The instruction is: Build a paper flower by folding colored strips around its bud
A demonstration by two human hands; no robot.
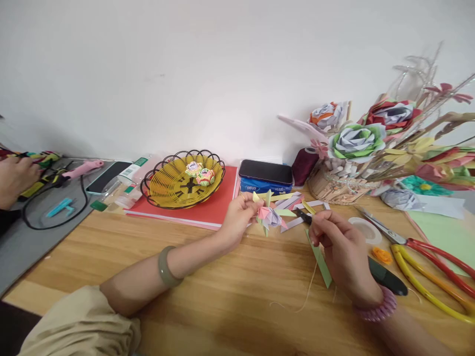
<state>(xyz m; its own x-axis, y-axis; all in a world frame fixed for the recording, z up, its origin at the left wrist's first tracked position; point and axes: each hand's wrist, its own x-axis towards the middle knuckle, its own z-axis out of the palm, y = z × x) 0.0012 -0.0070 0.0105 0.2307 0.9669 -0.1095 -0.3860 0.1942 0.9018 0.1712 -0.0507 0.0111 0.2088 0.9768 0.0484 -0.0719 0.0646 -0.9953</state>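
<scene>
My left hand [239, 217] pinches a small paper flower [272, 218] with lilac folds at its centre and pointed green, pink and yellow strips around it. To its right, my right hand [339, 252] is closed on a dark tool whose black tip [304, 216] points at the flower. A dark green handle [388, 278] shows beyond my right wrist and appears to belong to that tool; my palm hides the part between. Below my right fingers a green paper strip [319, 262] stands at a slant, with a thin thread [309, 291] beside it.
Loose paper strips [291, 202] lie behind the flower, before a blue tin [265, 185]. At left is a yellow basket [166, 180] on red paper [230, 198]. Large scissors [393, 237] and a pot of paper flowers [334, 185] stand right. Another person's hand [17, 180] is far left.
</scene>
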